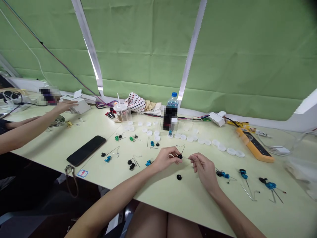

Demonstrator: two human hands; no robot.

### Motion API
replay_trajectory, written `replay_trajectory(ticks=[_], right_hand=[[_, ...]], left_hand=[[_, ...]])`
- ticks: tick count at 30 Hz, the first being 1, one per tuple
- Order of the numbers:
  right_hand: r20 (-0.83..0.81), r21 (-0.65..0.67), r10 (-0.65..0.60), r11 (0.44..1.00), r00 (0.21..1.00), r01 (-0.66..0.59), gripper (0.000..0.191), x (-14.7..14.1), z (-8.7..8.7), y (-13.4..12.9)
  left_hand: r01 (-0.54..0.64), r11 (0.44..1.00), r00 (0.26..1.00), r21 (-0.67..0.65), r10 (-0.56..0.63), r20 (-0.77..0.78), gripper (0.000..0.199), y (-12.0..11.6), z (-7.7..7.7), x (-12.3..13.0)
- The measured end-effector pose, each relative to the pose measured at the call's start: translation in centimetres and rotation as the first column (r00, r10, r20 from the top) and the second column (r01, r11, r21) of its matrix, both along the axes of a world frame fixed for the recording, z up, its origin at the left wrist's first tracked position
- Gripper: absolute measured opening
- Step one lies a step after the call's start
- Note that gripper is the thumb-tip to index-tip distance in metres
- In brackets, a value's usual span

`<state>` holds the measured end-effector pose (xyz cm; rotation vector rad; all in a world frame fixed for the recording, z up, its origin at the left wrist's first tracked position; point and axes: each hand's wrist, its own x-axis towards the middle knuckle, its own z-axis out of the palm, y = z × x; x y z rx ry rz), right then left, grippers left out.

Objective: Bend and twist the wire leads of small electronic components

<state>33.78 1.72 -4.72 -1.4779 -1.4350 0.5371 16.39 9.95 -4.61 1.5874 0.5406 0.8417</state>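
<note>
My left hand (pixel 168 158) pinches a small black part (pixel 180 156) from which a bent thin metal wire (pixel 182 149) sticks up. Close by on the right, the fingers of my right hand (pixel 201 167) are closed on a thin metal rod (pixel 187 158) that reaches toward the black part; whether it enters the part is too small to tell. On the table below both hands lies a round black knob-like piece (pixel 179 177). A small blue part (pixel 148 163) lies just left of my left wrist. Blue-and-black parts with thin bent rods (pixel 225 174) lie right of my right hand.
White plastic caps (pixel 190 139) run in rows behind my hands. A blue-capped bottle (pixel 174 100), a drink cup (pixel 122 113) and a yellow multimeter (pixel 255 145) stand or lie farther back. A black phone (pixel 86 150) is at left, near another person's arm (pixel 32 129).
</note>
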Motion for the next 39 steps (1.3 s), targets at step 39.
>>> replay_trajectory(ticks=[39], right_hand=[[-0.167,0.024,0.082,0.997,0.983,-0.079,0.028,-0.6,0.0,0.2]], left_hand=[[-0.124,0.991,0.991,-0.047,0.126,0.035,0.028,1.1,-0.9,0.1]])
